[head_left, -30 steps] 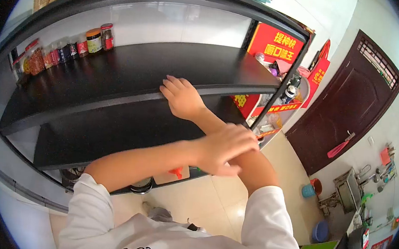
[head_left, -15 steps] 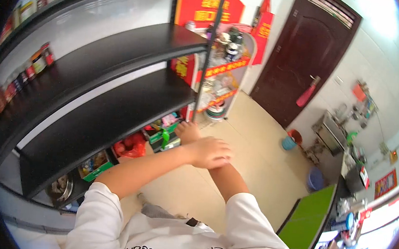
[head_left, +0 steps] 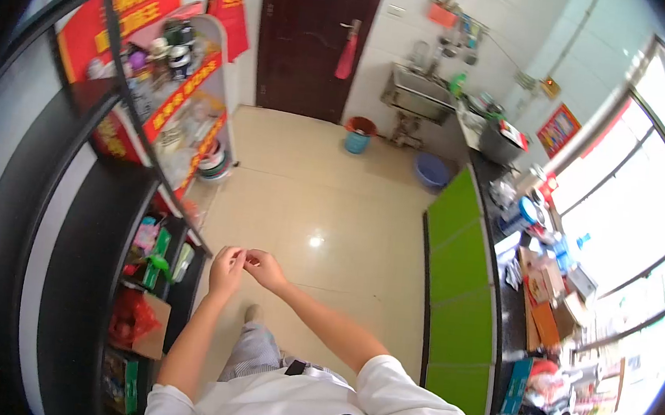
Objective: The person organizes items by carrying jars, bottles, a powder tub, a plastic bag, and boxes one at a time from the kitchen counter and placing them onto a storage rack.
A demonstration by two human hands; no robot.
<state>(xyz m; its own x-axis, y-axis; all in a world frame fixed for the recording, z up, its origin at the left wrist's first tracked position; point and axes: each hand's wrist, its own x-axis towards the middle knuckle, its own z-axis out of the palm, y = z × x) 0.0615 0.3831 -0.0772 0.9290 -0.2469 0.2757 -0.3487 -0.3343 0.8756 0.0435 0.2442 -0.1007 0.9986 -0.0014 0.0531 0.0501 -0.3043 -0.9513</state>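
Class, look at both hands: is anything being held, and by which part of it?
It cannot be told: the left hand and right hand come together at the fingers; no object shows, but something tiny could be hidden.

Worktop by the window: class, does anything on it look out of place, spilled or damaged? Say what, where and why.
No spill or breakage can be made out. What looks untidy is the worktop itself: cardboard boxes lie jumbled midway along, with a red-and-white bag bunched up nearer the person.

floor: beige tiles | on it: blue bucket (head_left: 357, 142), blue basin (head_left: 432, 171) | black counter (head_left: 510, 322): dark pot (head_left: 499, 147)
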